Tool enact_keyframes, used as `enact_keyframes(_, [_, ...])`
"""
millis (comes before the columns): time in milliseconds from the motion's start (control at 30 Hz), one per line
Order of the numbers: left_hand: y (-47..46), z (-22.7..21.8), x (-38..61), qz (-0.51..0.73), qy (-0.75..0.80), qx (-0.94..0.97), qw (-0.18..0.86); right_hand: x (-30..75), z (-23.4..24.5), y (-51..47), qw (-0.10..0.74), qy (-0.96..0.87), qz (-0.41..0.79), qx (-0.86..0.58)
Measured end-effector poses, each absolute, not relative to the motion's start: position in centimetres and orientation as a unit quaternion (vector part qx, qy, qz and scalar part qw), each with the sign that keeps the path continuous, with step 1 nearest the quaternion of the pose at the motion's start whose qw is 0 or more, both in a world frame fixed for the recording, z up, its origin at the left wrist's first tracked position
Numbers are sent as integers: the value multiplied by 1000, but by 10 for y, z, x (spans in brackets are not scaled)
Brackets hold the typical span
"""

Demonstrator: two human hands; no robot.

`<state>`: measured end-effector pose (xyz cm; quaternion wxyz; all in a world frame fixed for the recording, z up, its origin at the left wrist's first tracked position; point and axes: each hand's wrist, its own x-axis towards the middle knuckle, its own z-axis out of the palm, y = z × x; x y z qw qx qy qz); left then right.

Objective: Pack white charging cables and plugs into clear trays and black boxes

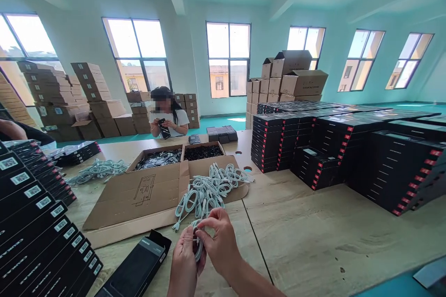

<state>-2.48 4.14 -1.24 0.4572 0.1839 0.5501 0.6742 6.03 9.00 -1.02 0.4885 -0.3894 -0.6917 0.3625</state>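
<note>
My left hand [185,260] is closed around a coiled white cable [198,247] at the front of the table. The fingertips of my right hand [219,236] pinch at the top of the same coil. Just beyond my hands, a pile of white cables [207,190] lies partly on a flattened cardboard flap [139,197]. To the left of my hands a black box [137,264] rests on the table with its end flap raised. What exactly my right fingertips grip on the coil is partly hidden.
Black boxes stand stacked at the left [42,236] and at the right [386,167]. Open cartons [158,160] of small parts sit behind the flap, near more white cables [99,170]. Across the table a person [170,118] holds a dark item. Brown cartons [272,83] rise behind.
</note>
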Motion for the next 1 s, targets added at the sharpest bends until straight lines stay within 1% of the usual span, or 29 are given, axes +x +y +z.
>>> enact_keyframes(100, [41,-8,-28,670,537,194,474,59,-15,92,527,-655,395,-372])
enact_keyframes(167, [40,-4,-29,661,533,203,487,60,-16,96,543,-604,459,-360])
enact_keyframes(233, [38,1,-28,643,531,224,505,62,-13,100,520,-552,564,-327])
enact_keyframes(300, [36,7,-26,622,531,262,512,65,-9,103,462,-527,657,-280])
enact_keyframes(333, [35,10,-25,611,534,286,509,67,-7,104,437,-523,682,-265])
enact_keyframes(400, [35,14,-24,582,546,340,498,70,-3,105,414,-517,700,-268])
enact_keyframes(533, [39,15,-22,528,573,412,472,73,-3,103,460,-480,683,-303])
enact_keyframes(767, [46,-5,-11,552,636,386,376,71,-5,103,497,-416,698,-306])
enact_keyframes(833, [47,-7,-7,562,632,368,386,71,-6,105,492,-412,703,-308])
enact_keyframes(933, [50,-6,-2,558,613,361,426,67,-11,108,469,-373,741,-302])
enact_keyframes(1000, [53,-5,0,544,608,374,440,66,-14,109,474,-350,757,-282])
